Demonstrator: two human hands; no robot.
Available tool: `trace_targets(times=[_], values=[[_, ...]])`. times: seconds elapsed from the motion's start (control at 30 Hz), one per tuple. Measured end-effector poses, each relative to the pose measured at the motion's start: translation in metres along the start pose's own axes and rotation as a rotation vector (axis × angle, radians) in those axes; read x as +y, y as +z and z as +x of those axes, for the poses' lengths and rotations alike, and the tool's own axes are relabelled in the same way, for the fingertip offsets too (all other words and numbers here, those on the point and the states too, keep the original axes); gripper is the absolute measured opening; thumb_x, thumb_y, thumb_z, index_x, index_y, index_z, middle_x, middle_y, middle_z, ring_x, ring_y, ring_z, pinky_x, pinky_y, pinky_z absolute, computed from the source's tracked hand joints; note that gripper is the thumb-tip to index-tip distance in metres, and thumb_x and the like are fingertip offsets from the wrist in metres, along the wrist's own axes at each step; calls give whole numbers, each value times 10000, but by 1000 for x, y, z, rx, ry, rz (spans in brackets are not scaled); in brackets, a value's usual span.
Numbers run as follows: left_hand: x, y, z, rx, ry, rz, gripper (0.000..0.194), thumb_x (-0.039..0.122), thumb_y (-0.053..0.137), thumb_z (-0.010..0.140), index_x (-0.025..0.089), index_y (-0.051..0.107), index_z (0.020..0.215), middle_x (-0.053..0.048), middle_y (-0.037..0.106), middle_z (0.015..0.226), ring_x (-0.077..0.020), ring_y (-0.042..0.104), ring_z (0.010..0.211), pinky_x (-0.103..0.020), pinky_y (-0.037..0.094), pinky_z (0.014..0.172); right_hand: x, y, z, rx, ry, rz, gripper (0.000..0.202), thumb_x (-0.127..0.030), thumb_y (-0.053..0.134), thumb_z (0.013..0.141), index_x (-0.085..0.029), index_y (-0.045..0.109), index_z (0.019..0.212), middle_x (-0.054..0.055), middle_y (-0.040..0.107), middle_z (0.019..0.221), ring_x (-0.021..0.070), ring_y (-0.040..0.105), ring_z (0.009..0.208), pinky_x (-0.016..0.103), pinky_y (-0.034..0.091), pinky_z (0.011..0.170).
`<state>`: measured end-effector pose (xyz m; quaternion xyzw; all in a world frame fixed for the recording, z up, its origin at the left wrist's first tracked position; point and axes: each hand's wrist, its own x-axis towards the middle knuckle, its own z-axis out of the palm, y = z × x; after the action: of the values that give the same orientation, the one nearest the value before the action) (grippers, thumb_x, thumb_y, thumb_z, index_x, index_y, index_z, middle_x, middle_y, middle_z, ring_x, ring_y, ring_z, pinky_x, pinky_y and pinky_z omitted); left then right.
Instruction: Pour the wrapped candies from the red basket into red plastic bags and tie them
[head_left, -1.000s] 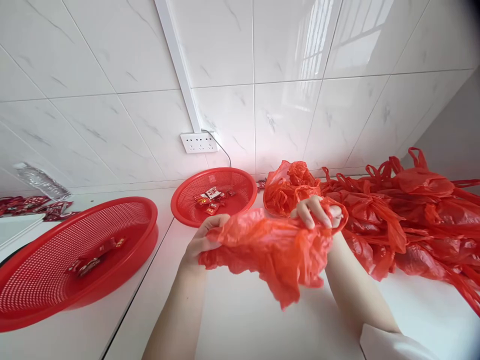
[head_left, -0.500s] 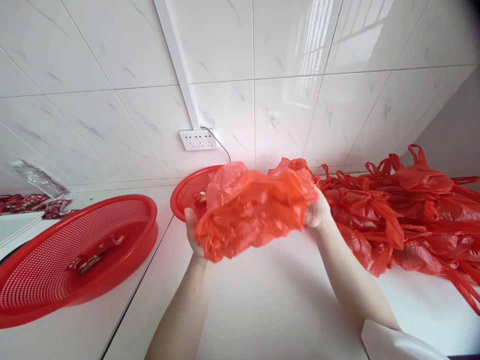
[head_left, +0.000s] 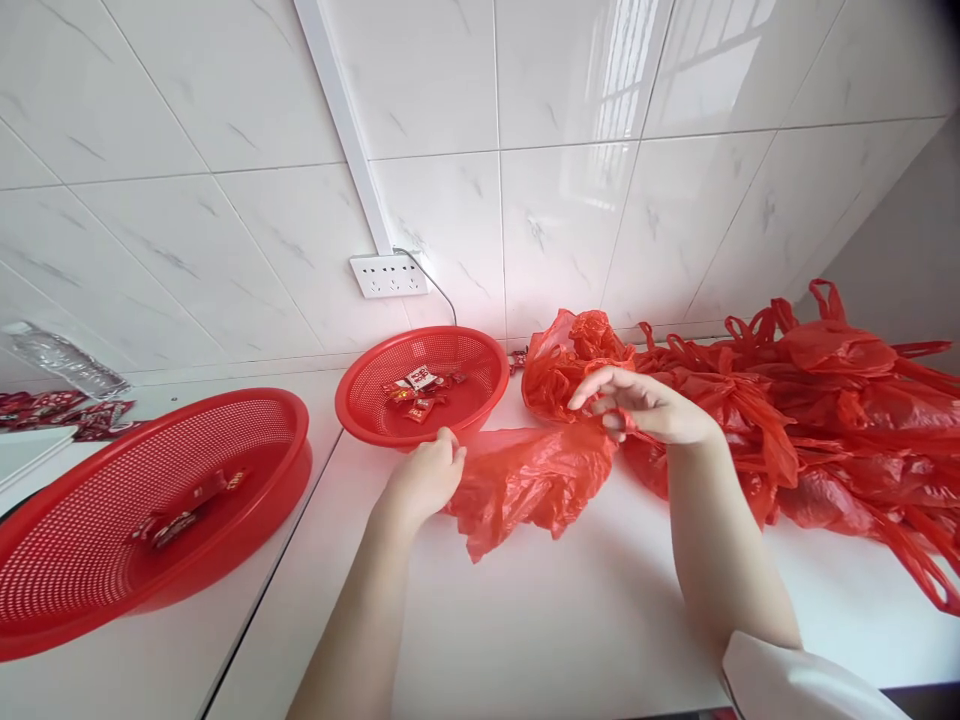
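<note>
A thin red plastic bag (head_left: pixel 532 475) hangs stretched between my two hands just above the white tabletop. My left hand (head_left: pixel 427 472) is closed on its left end, thumb pressed against the fingers. My right hand (head_left: pixel 651 405) grips the right end, with some red plastic at its lower fingers while the index finger arches away. Behind my right hand lies a crumpled heap of red bags (head_left: pixel 574 350). Beyond my left hand stands a small red basket (head_left: pixel 352 400) with several small wrapped packets (head_left: pixel 421 390) inside.
At the left, a large red basket (head_left: pixel 292 440) holds a few packets. Farther left lie a clear plastic bottle (head_left: pixel 67 360) and more red packets (head_left: pixel 101 415). Several filled, tied red bags (head_left: pixel 840 410) are piled at the right. A power strip (head_left: pixel 390 275) is fixed to the tiled wall.
The bunched plastic between my hands has become one bag drawn out lengthwise and lower. My left hand has turned palm down, and the small basket's packets have come into sight.
</note>
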<state>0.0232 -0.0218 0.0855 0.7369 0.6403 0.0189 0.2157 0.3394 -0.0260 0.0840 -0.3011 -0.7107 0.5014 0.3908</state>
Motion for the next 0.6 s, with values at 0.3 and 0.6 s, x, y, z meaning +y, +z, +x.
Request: trace_targets(times=[0.3, 0.6], values=[[3, -2, -18, -49, 172, 5, 1115, 324, 670, 660, 273, -17, 1538, -98, 685, 1095, -233, 665, 681, -277, 411, 590, -38, 30, -6, 167, 180, -640, 225, -282, 455, 922, -241, 662, 1002, 26, 700, 996, 189, 644, 896, 311, 491, 791], [16, 28, -10, -196, 261, 45, 514, 410, 346, 928, 242, 448, 1404, -130, 694, 1113, -337, 582, 1153, -454, 403, 942, 39, 100, 54, -297, 354, -1027, 343, -117, 416, 886, -187, 629, 1146, 91, 692, 1108, 216, 655, 929, 275, 453, 701]])
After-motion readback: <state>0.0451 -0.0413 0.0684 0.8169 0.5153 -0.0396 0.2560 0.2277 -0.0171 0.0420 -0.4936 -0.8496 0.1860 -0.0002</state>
